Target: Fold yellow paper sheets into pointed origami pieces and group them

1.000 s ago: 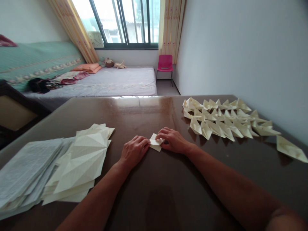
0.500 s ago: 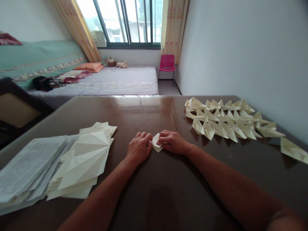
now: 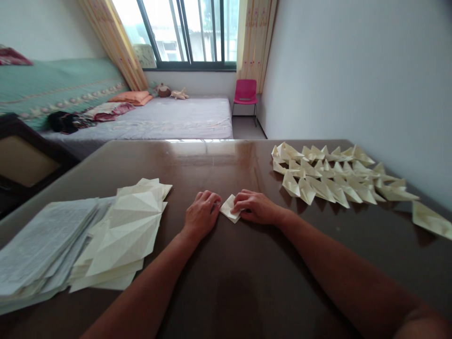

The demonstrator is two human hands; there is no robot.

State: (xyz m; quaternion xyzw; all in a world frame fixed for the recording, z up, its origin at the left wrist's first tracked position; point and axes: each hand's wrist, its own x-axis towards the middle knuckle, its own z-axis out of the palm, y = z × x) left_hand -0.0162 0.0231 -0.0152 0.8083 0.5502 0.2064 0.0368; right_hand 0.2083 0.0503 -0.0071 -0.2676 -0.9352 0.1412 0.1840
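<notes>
A small folded square of cream paper (image 3: 229, 208) lies on the brown table between my hands, one corner pointing towards me. My right hand (image 3: 256, 207) has its fingertips pressed on the right part of the paper and its thumb beside the edge. At the left corner is my left hand (image 3: 202, 213), its fingers curved and a gap showing between thumb and forefinger. Nothing shows in that gap; whether a fingertip still touches the corner is hard to tell.
Creased cream sheets (image 3: 129, 226) lie stacked at left, beside a pile of printed paper (image 3: 45, 240). Several rows of folded paper boats (image 3: 328, 188) stand at the right, with one boat (image 3: 432, 220) apart near the wall. Beyond the table (image 3: 197, 165) are a bed (image 3: 190, 113) and a pink chair (image 3: 246, 92).
My left hand has loosened from the paper's left corner and drawn slightly left, uncovering more of it. My right hand stays on the paper.
</notes>
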